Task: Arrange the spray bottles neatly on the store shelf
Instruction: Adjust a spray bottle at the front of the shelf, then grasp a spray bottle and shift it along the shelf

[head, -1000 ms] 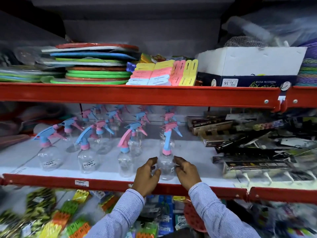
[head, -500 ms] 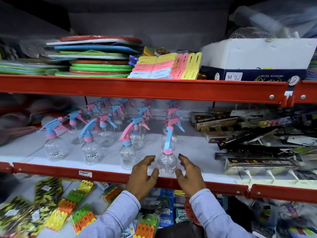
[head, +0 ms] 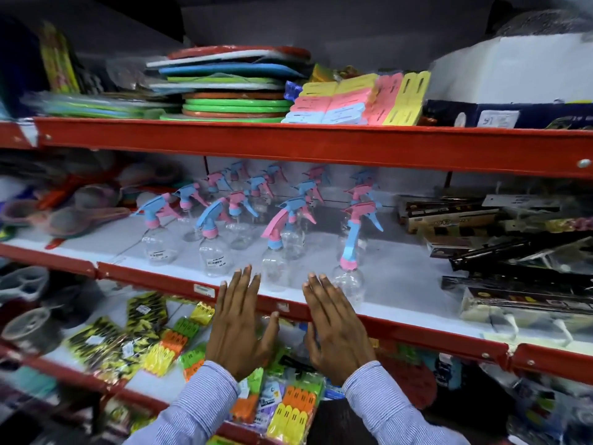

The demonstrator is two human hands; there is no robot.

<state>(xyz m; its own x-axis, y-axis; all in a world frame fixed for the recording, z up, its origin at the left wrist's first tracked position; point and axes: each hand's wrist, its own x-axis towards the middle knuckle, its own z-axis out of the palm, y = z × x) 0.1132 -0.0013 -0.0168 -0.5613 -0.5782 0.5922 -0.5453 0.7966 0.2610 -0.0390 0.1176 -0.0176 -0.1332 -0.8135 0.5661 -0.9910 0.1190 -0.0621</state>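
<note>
Several clear spray bottles with pink and blue trigger heads stand in rows on the white middle shelf. The front right bottle has a tall blue neck and pink collar. To its left stands another front bottle with a pink trigger. My left hand and my right hand are flat and open, fingers spread, in front of the shelf's red front edge. They hold nothing. My right fingertips are just left of the front right bottle's base.
Dark boxed and packaged goods crowd the shelf's right side. Plastic scoops lie at the left. The upper shelf carries stacked coloured mats, pastel packs and a white box. Packs of coloured pegs fill the lower shelf.
Both hands have let go of the front right bottle and drawn back towards me, fingers now straight and spread. The view has shifted so the shelf sits further right and tilted.
</note>
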